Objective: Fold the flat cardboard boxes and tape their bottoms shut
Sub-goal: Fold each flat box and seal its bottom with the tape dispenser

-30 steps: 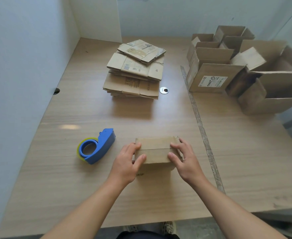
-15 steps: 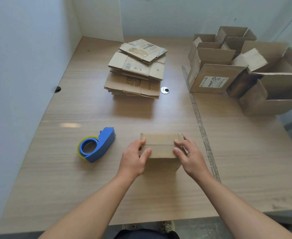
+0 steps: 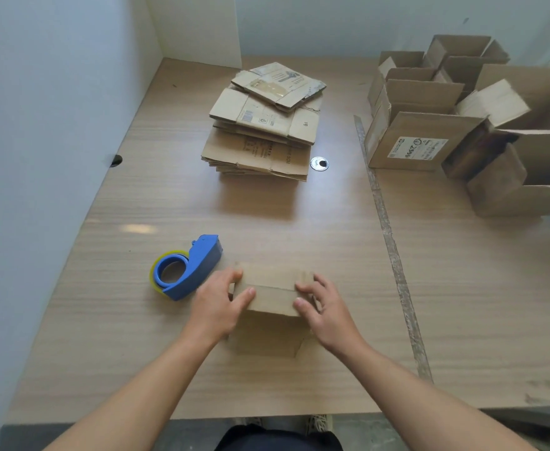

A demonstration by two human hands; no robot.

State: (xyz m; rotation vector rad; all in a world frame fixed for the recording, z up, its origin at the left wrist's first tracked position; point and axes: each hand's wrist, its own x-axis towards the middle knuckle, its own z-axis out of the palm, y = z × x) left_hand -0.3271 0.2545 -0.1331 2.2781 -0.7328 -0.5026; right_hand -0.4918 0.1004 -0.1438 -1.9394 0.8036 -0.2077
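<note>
Cardboard box [image 3: 272,289], small and already folded, is shown standing near the front edge of the wooden table [image 3: 137,369], directly ahead of the person, with its closed flaps turned upward; the seam where the two flaps meet is seen running across the upper face from side to side. The box is gripped at both ends: the left hand [image 3: 216,302] is curled round the left end, thumb laid on the upper face and fingers wrapped over the far corner, and the right hand [image 3: 330,312] is curled round the right end in the same manner. Both forearms are extended from the lower edge of the view. Just beside the left hand, a blue tape dispenser [image 3: 190,271] loaded with a yellowish roll is laid on its side on the table; whether it is touched by the hand cannot be told. Farther back, near the middle of the table, a stack of flat boxes [image 3: 263,148] is piled unevenly, with a round metal grommet [image 3: 319,163] set into the tabletop just to its right. A worn strip of tape [image 3: 394,255] is run along the table from front to back. Beyond it, at the far right, several folded boxes [image 3: 413,141] are gathered with their flaps open, one of them labelled. The table is enclosed by pale walls [image 3: 39,125].
</note>
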